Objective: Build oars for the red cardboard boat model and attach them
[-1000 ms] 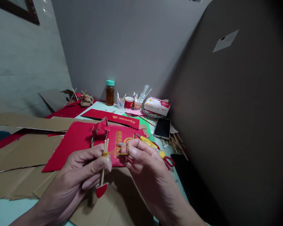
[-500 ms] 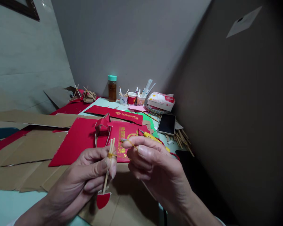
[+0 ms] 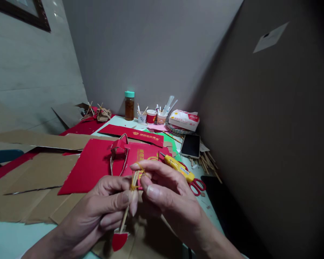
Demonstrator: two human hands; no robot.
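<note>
Working over the table (image 3: 5, 237), you have the big brown cardboard sheets (image 3: 37, 169) spread flat at nine o'clock and the red card (image 3: 94, 163) lying on top of them at twelve, likely so cut pieces stay within reach.

Your left hand (image 3: 97, 212) pinches the wooden sticks (image 3: 129, 201) between thumb and forefinger, the other fingers curled beneath, holding the pair upright and steady; the red paddle-shaped piece (image 3: 119, 240) hangs at their lower end, at six o'clock.

Your right hand (image 3: 167, 194) sits just beside it, touching at the fingertips, its fingers hooked into the yellow rubber band (image 3: 138, 172) and pulling it taut around the tops of the sticks, which seems to be why the two hands stay so close together.

At two o'clock lie the phone (image 3: 190, 145), the tissue pack (image 3: 184, 119) and the yellow cutter (image 3: 178, 167) across the red scissors (image 3: 197, 185).

At one o'clock stand the containers: a green-capped bottle (image 3: 129, 105) with brown contents, and three small cups (image 3: 151, 117) holding sticks and pens; you cannot tell more about them.
</note>
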